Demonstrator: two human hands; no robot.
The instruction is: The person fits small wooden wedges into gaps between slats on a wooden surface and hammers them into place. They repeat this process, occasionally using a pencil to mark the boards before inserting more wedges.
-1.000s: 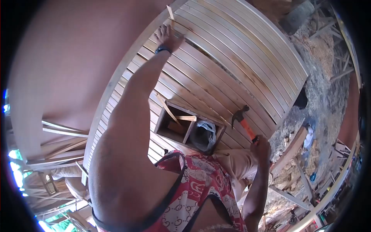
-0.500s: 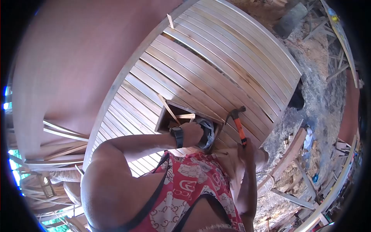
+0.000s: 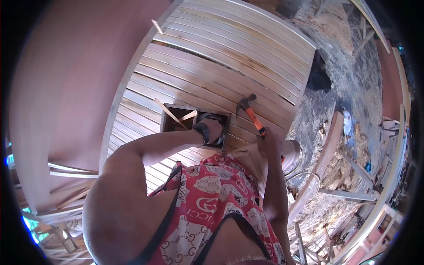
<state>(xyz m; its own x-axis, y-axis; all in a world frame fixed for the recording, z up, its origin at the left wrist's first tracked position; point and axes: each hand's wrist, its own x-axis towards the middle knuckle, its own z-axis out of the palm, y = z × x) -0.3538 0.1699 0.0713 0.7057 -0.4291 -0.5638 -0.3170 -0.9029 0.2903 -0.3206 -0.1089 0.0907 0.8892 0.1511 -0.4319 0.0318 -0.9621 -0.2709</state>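
My left hand [image 3: 213,128], with a dark watch [image 3: 202,131] on its wrist, reaches down into the right side of a dark wooden box [image 3: 165,124]. Its fingers are hidden inside, over dark contents that I cannot make out. Two thin wood sticks [image 3: 169,113] poke up from the box's left compartment. To the right, my right hand [image 3: 270,142] grips a claw hammer [image 3: 253,117] by its orange and black handle, the dark head tilted up over the slats. Box and hammer are both above the slatted wooden surface [image 3: 212,75].
A large reddish-brown panel [image 3: 84,66] curves along the left. A small wood stick [image 3: 157,26] stands at the slats' far left edge. On the right, the ground [image 3: 349,75] holds scattered wood pieces, a long curved plank [image 3: 324,150] and a hoop-like loop [image 3: 317,181].
My left hand has gone deeper into the box, and the pale plastic bag seen there before is now out of sight. The hammer leans further left. The whole view has shifted.
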